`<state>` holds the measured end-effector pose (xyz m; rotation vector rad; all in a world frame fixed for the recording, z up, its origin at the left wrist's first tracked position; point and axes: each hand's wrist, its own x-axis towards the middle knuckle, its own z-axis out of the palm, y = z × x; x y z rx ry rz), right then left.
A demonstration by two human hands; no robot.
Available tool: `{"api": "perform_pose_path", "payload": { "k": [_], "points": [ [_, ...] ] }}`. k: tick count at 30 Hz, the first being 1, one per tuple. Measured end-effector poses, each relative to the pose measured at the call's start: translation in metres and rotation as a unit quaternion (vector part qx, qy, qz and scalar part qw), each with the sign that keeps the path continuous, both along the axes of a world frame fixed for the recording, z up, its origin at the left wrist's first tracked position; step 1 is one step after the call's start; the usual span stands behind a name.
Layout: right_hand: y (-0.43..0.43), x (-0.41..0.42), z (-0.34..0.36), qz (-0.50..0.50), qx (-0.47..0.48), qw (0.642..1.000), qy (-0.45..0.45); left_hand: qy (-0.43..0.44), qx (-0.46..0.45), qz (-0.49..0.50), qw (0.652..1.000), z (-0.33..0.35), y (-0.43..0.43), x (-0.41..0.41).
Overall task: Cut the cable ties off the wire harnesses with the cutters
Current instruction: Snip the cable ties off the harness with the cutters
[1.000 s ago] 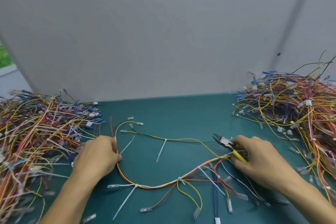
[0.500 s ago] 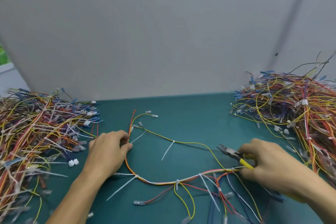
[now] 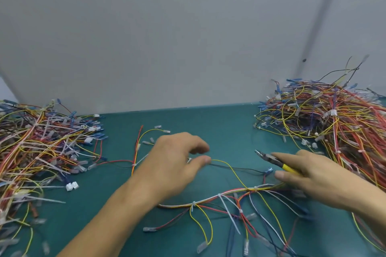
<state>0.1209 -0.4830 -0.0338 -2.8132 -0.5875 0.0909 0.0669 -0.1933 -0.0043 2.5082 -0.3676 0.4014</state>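
Teal mat [image 3: 219, 123] over the bench; grey panel [image 3: 188, 37] stands behind it at 12 o'clock.

Wire harness [image 3: 208, 200] lies flat on the mat at about 6 o'clock. Its trunk of red, white and yellow leads runs from beside the left wrist toward 3 o'clock and passes under the right hand. I count three cable ties on the trunk: short tie [image 3: 193, 204], long-tailed tie [image 3: 228, 209] and a third tie [image 3: 255, 188] at the fork. Another white tie [image 3: 133, 164] sits on the far limb at 10 o'clock.

Left hand [image 3: 173, 165] is over the middle of the mat, fingers curled, with its thumb [image 3: 205, 159] on the yellow-and-black branch [image 3: 219, 161]. A gap shows between thumb and forefinger. I cannot tell from here whether it truly pinches the branch.

Right hand [image 3: 313, 177] at 3 o'clock is wrapped round the yellow handles of the cutters [image 3: 269, 157]. The nose points toward 9 o'clock, apart from the left thumb. I cannot read the blade opening through the blur.

Left pile [image 3: 41, 148] of harnesses at 9 o'clock, bristling with white ties. Right pile [image 3: 334, 121] at 2 o'clock. Two loose white connectors [image 3: 72, 186] lie just beside the left pile.
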Motion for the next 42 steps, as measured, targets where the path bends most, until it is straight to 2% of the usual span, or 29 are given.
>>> {"api": "perform_pose_path", "payload": {
  "k": [4,7,9,14,17,19,30,42],
  "points": [
    [-0.009,-0.008,-0.017,0.001,-0.107,0.994,-0.002,0.037,0.036,-0.101,0.994,-0.001,-0.048,0.015],
    [-0.012,-0.013,-0.025,-0.013,-0.141,0.99,-0.002,0.082,0.12,-0.147,0.978,-0.011,-0.081,0.024],
    [-0.016,-0.014,-0.024,-0.001,-0.142,0.99,-0.018,0.116,0.132,-0.156,0.972,-0.02,-0.094,0.032],
    [-0.028,-0.018,-0.012,0.016,-0.074,0.995,-0.065,0.18,0.04,-0.134,0.974,-0.049,-0.094,0.046],
    [-0.031,-0.02,-0.006,0.027,-0.067,0.995,-0.075,0.186,-0.053,-0.099,0.976,-0.062,-0.087,0.05],
    [-0.029,-0.021,-0.005,0.037,-0.065,0.994,-0.075,0.183,-0.082,-0.088,0.976,-0.066,-0.084,0.053],
    [-0.015,-0.024,-0.009,0.051,-0.105,0.991,-0.066,0.19,-0.13,-0.101,0.968,-0.069,-0.084,0.053],
    [-0.012,-0.021,-0.012,0.066,-0.124,0.989,-0.053,0.196,-0.131,-0.111,0.965,-0.068,-0.084,0.052]
  ]
}}
